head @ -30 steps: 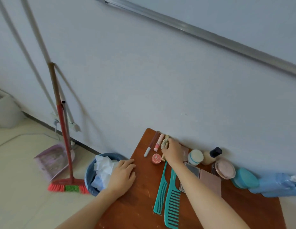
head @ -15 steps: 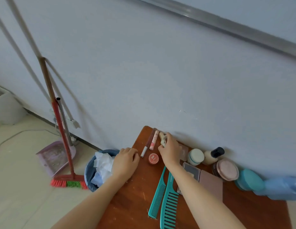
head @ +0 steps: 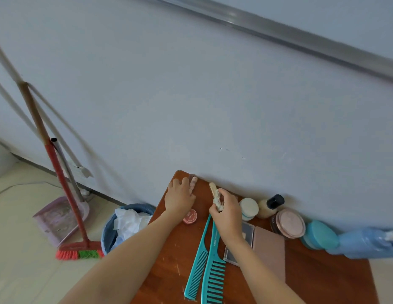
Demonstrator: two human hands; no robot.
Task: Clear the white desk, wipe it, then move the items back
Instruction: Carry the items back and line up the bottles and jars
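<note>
Plain pale blue-grey wall point(head: 191, 95), metal rail point(head: 279, 25) running diagonally across its top. Thin pipes point(head: 7, 62) on the wall at left. Light tiled floor point(head: 20, 249). Brown wooden worktop point(head: 169, 270), back edge against the wall. Broom point(head: 68, 194) leaning on the wall, dustpan point(head: 57, 218) behind it. Blue bin point(head: 105, 235) just off the worktop's left edge. Soft, even light.

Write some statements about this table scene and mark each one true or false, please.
The right hand holds a cream hair clip. True.
The two teal combs stand in a cup. False: they lie flat on the brown table.
The blue bin beside the table holds white paper. True.
The broom lies on the floor. False: it leans against the wall.
</note>
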